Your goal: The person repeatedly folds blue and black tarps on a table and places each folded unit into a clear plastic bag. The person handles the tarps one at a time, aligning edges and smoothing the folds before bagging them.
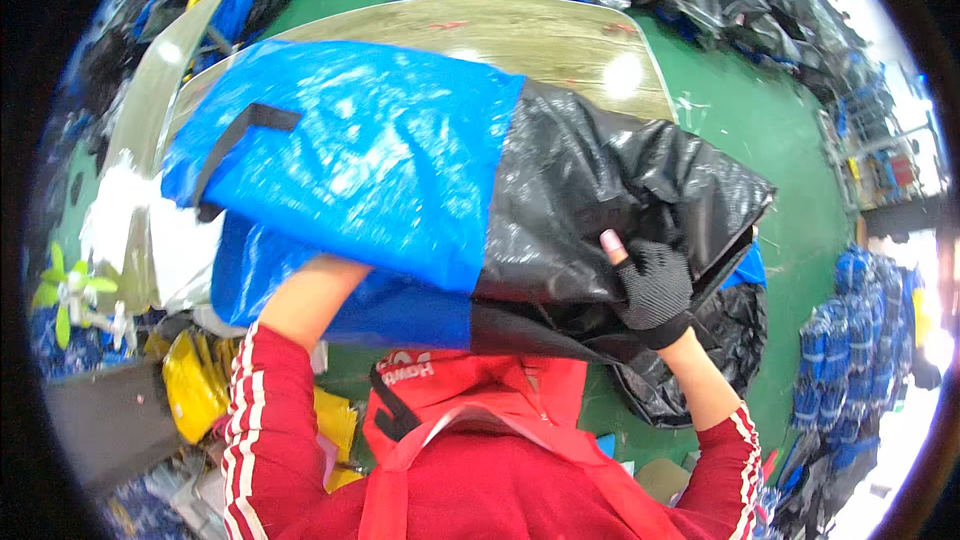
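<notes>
Bag (400, 170) of shiny plastic, blue at the left and black at the right, spreads across the near part of a wood-patterned table (545, 35), in front of the person's chest. A black strap (245, 130) shows on its blue part, near the left end. The left forearm (310, 295) reaches under the upper blue layer, so the left hand is hidden and I cannot tell whether it grips anything. The right hand (655, 290), in a dark ribbed glove with the thumb tip bare, rests against the black part, thumb stretched out; I cannot tell whether its fingers clamp the plastic. The two hands are well apart. A red apron (480, 440) covers the person's front, and blue bundles (845, 340) stand at the right, over the green floor (795, 190).
</notes>
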Motion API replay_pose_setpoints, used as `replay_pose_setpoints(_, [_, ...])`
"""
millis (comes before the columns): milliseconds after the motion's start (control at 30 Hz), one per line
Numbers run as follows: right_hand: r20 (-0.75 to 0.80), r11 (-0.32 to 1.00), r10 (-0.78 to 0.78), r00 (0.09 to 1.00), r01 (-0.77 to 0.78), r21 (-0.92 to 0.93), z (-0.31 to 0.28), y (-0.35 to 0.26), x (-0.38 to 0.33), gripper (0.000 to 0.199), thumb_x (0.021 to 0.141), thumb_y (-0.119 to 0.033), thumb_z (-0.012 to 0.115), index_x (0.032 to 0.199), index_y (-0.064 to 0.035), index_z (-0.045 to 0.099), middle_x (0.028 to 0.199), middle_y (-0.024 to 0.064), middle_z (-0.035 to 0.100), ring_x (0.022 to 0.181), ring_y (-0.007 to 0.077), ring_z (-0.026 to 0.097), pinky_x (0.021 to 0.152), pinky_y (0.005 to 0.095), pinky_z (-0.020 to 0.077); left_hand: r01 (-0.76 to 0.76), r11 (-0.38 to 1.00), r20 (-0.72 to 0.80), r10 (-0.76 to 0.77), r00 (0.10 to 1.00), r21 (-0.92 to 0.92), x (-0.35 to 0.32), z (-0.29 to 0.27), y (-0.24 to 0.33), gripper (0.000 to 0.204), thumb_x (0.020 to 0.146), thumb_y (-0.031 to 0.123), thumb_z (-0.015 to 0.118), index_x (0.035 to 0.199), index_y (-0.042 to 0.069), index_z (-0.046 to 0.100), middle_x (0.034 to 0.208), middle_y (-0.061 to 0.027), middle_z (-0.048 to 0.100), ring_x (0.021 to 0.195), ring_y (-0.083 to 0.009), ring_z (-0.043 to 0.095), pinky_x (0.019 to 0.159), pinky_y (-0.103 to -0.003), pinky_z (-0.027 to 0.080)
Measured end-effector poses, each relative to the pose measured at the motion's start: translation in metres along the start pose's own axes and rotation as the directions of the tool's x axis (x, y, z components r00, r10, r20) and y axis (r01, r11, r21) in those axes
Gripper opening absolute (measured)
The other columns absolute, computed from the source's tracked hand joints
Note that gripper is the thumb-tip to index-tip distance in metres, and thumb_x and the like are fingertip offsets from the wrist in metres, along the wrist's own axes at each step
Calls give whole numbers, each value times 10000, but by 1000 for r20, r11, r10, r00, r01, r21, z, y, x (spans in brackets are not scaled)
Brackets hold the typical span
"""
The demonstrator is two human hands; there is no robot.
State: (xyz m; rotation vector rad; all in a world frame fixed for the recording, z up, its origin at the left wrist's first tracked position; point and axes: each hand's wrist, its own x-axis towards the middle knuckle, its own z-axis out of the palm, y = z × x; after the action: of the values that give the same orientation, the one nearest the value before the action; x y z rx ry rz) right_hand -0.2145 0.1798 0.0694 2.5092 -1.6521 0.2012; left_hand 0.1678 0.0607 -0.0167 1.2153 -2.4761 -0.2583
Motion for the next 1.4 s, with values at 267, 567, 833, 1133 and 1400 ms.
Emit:
replay_pose_setpoints(267, [-53,980,-192,980,195,47,3,-43,72,513,753,-216,655,1265,-228,623,1323,103,576,1330,419,405,1117,668,178,-28,951,-102,-4,995,-307,44,97,77,582,982,426,421,1446,76,398,1523,-185,350,1393,-353,325,1194,-466,172])
replay_pose_setpoints(567, [468,907,-271,841,61,416,9,41,-33,387,816,-188,692,1176,-329,696,1236,33,667,1397,305,400,1162,633,123,78,996,-25,-79,997,-46,10,98,35,504,952,408,491,1373,130,496,1428,-144,470,1316,-354,431,1145,-466,266])
replay_pose_setpoints(833, [535,946,-312,785,203,255,18,29,-7,356,803,-407,655,1122,-260,717,1245,-7,660,1388,297,404,1118,639,177,183,749,722,496,483,-637,-65,-71,105,438,927,392,553,1308,178,584,1345,-108,577,1247,-355,524,1102,-467,350])
replay_pose_setpoints(1133, [-40,996,86,996,-87,-35,-7,43,56,578,794,-566,612,1166,-126,667,1081,193,642,1122,381,568,982,569,381,-247,949,300,182,937,196,43,26,87,840,797,736,512,1474,248,407,1583,-173,247,1455,-450,172,1095,-727,28])
replay_pose_setpoints(1400, [-103,976,197,975,-205,-76,93,63,44,723,799,-593,585,1355,-132,549,1421,175,456,1427,384,252,1142,671,-15,-360,927,212,376,902,-110,109,27,126,744,826,535,625,1381,58,489,1449,-233,421,1352,-426,370,1118,-551,285])
